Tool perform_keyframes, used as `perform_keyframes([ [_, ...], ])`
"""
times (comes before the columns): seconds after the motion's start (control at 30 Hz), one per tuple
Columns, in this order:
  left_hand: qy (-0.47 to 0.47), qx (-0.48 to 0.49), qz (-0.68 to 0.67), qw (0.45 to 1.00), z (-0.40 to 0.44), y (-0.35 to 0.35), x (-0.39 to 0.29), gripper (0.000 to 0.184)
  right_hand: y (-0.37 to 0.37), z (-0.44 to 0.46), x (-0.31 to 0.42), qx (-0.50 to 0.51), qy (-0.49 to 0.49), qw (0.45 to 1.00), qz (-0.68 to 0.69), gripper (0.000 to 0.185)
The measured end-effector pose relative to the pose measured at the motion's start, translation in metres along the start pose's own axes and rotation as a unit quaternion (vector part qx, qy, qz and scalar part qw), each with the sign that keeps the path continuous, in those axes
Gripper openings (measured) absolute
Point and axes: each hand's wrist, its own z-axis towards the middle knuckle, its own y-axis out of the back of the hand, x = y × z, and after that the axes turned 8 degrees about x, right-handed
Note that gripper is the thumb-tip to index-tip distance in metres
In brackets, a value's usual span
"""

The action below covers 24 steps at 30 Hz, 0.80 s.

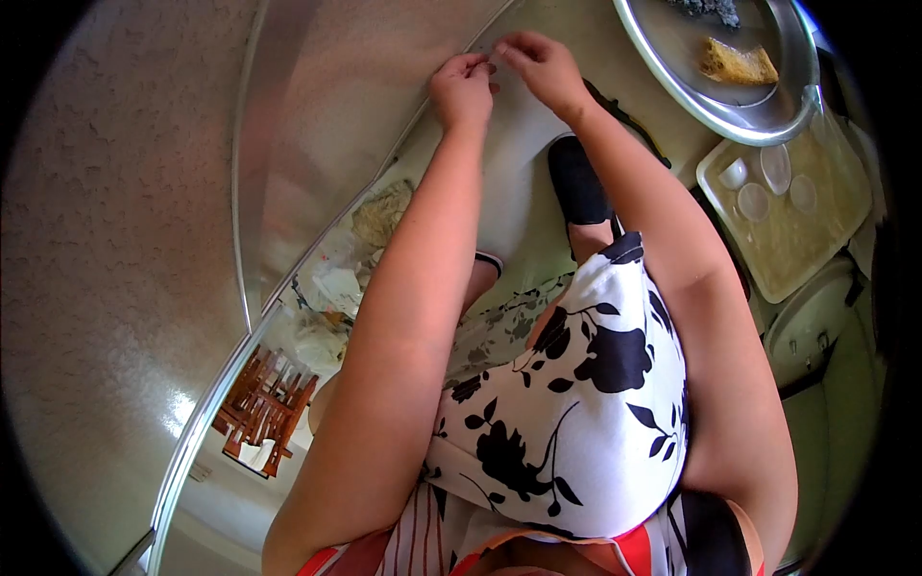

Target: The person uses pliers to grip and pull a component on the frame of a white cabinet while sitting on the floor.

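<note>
My left hand (463, 91) is stretched far forward, its fingers bent inward and pressed together by the edge of a large shiny panel (331, 106). Close beside it, my right hand (544, 75) makes a pinch, its fingertips meeting those of the left. Whatever lies between the fingertips is too small to make out. Below the hands is a pale floor (523, 113), and a dark curved strip (629, 120) lies behind my right wrist.
At upper right stands a metal basin (663, 58) holding a yellow sponge (740, 63) and grey scrubbing wool (711, 10). Near it, a tray (768, 259) carries several small cups. A sink (807, 322) sits lower right. My dark shoe (579, 182) and wooden furniture (264, 408) also show.
</note>
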Motion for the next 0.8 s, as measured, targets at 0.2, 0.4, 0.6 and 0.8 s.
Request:
perform_keyframes([
  [0.2,-0.002,-0.005,-0.046,0.999,0.002,-0.002,0.007,0.015,-0.003,-0.003,0.01,-0.025,-0.179,0.961,0.208,0.031],
  [0.4,0.022,-0.029,-0.073,0.997,-0.004,-0.004,-0.002,0.013,-0.007,0.006,0.011,0.047,-0.157,0.96,0.227,0.023],
  [0.6,0.013,-0.05,-0.06,0.997,-0.006,-0.011,-0.002,0.013,0.005,0.01,0.012,0.09,-0.187,0.96,0.187,0.018],
  [0.8,0.03,-0.036,-0.164,0.985,-0.025,-0.006,0.002,0.014,0.011,-0.007,-0.008,0.066,-0.183,0.948,0.25,0.024],
])
